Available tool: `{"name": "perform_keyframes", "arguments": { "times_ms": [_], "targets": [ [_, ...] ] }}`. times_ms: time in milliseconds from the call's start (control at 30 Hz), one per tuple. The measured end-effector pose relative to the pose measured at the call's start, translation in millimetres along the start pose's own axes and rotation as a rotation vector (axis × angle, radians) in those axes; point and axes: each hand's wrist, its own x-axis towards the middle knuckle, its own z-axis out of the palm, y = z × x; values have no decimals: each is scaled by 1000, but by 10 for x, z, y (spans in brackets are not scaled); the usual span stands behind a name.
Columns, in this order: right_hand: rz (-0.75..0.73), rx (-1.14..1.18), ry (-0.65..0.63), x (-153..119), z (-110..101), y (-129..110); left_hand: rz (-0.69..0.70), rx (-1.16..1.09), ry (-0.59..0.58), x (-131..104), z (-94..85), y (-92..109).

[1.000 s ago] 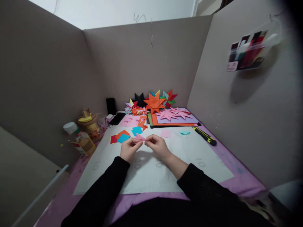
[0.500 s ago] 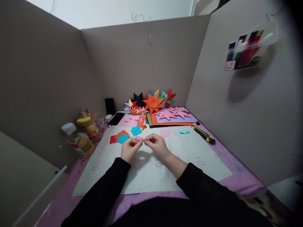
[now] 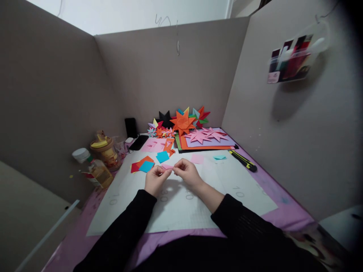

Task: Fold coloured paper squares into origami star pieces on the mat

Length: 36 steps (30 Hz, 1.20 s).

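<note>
Pinching the small folded pink paper (image 3: pixel 167 166) between them, the left hand (image 3: pixel 155 179) and right hand (image 3: pixel 188 173) grasp its lower edge, most of it showing beyond the fingertips.

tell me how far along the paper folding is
The orange star and pink stars at the back look finished. A small pink paper, apparently folded, is pinched by the left hand and right hand. The blue squares and pale pink square lie flat and probably remain.

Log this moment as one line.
left hand: pinching folded pink paper | right hand: same paper | nearby: blue paper squares, yellow-black craft knife
</note>
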Motion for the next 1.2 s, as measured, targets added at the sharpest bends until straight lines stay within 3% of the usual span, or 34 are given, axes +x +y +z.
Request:
{"name": "perform_keyframes", "arguments": {
  "times_ms": [233,400,800,1200],
  "targets": [
    [35,28,-49,-1,-3,-14,-17,11,-23,4,-27,-26],
    [81,117,-58,51,-37,14,-19,-5,32,8,-39,-14],
    [0,-100,-21,3,-44,43,-28,-13,24,3,-30,-7],
    [91,-18,-4,67,-79,20,22,3,42,5,-41,-38]
  ]
}}
